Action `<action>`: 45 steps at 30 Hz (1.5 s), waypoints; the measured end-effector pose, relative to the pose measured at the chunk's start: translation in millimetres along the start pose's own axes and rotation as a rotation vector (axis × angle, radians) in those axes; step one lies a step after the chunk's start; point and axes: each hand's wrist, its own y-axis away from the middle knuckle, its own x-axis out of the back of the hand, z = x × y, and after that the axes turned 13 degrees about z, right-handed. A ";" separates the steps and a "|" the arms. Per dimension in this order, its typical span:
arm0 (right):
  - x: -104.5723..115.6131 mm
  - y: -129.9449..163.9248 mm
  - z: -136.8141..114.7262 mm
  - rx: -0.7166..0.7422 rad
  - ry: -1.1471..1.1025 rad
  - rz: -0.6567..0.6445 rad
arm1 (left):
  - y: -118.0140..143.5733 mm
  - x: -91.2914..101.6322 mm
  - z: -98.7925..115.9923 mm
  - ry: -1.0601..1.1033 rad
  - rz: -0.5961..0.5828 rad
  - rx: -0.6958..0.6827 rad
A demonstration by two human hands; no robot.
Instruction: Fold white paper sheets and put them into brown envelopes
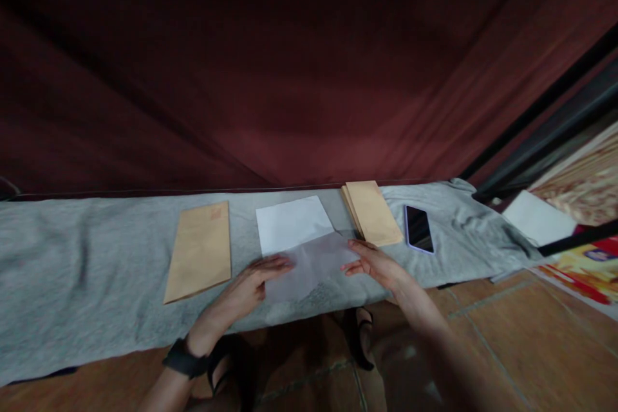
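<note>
A thin, pale sheet of paper is tilted between my two hands, slightly smeared by motion. At its left edge, my left hand grips it with the fingers lying over the top. My right hand has the opposite edge between thumb and fingers. Just beyond lies white paper, its near part covered by the held sheet. To the left rests a flat brown envelope with a faint reddish mark in its upper corner. Several brown envelopes are piled beyond my right hand.
A dark-screened phone lies right of the envelope pile. Grey cloth covers the long narrow surface, and a dark red curtain hangs behind it. At the far right are a black frame and a colourful printed package above the tiled floor.
</note>
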 end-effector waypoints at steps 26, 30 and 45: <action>-20.0 28.5 15.5 0.738 1.012 -0.473 | 29.8 14.5 5.4 -0.181 -0.232 0.038; -15.3 19.8 14.3 0.609 0.850 -0.334 | 32.1 10.1 -3.5 -0.036 -0.074 0.199; -51.5 -42.2 0.7 0.491 1.111 0.406 | -23.0 2.2 -10.4 -0.031 0.516 0.474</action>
